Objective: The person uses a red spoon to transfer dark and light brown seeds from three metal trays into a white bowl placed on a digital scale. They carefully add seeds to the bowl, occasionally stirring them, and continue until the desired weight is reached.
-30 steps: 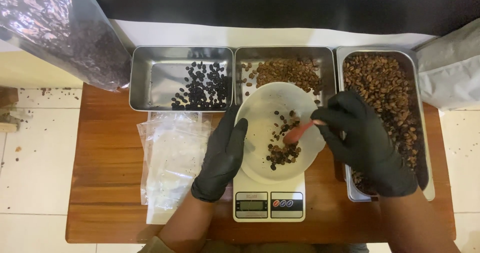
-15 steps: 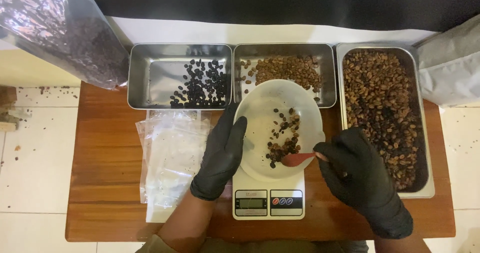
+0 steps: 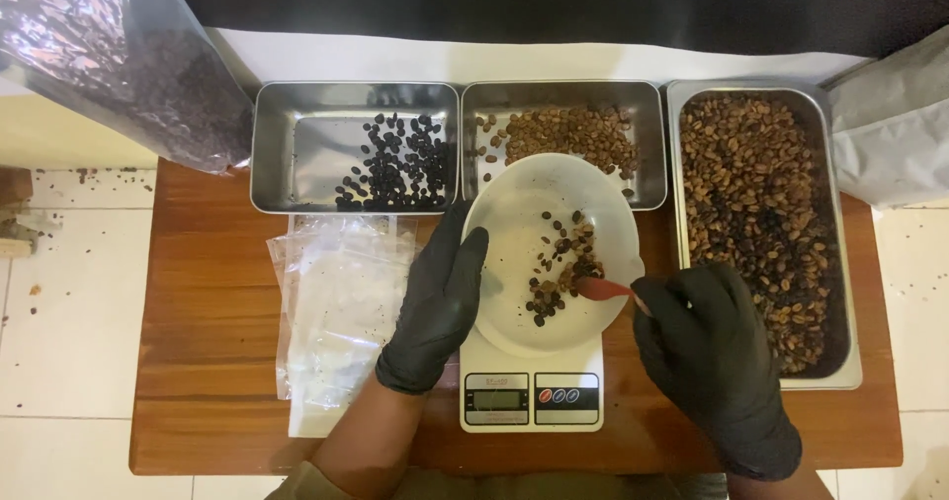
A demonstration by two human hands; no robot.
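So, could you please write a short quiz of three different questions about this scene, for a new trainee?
1. True or false: the left hand rests against the rim of the white bowl.
2. Multiple choice: the white bowl stands on
A. the wooden table
B. the digital scale
C. the right tray
3. Fill in: the right hand holds a small ____ spoon, its tip in the beans.

Key
1. True; its black-gloved fingers lie along the bowl's left side.
2. B
3. red
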